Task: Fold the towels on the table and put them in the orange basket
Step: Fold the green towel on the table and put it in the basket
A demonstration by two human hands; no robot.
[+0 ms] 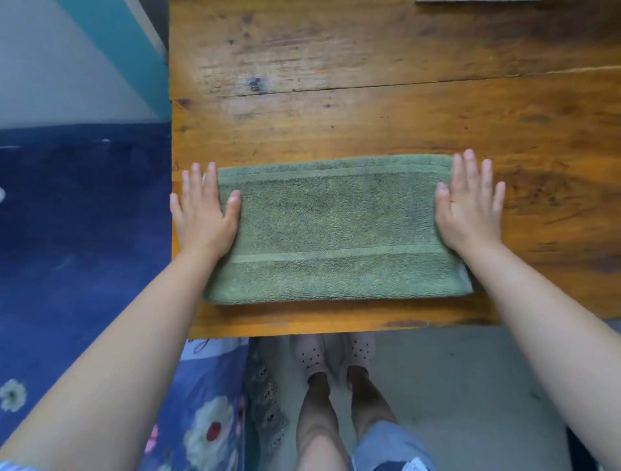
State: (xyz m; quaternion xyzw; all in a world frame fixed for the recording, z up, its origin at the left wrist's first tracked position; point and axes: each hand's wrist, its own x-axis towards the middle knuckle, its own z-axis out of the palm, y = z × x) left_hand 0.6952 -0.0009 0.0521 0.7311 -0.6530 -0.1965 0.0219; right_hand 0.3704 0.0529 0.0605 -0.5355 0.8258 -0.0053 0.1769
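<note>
A green towel [336, 228], folded into a wide rectangle, lies flat near the front edge of the wooden table [369, 101]. My left hand [205, 211] rests flat at its left end, fingers straight, thumb on the cloth. My right hand [470, 205] lies flat over its right end with the fingers spread and reaching onto the wood. The orange basket is not in view.
The table's left edge runs just beside my left hand, with a blue floral bedspread [84, 235] beyond it. A grey object [477, 1] peeks in at the top edge. My feet in pink shoes [336, 356] stand below the table's front edge.
</note>
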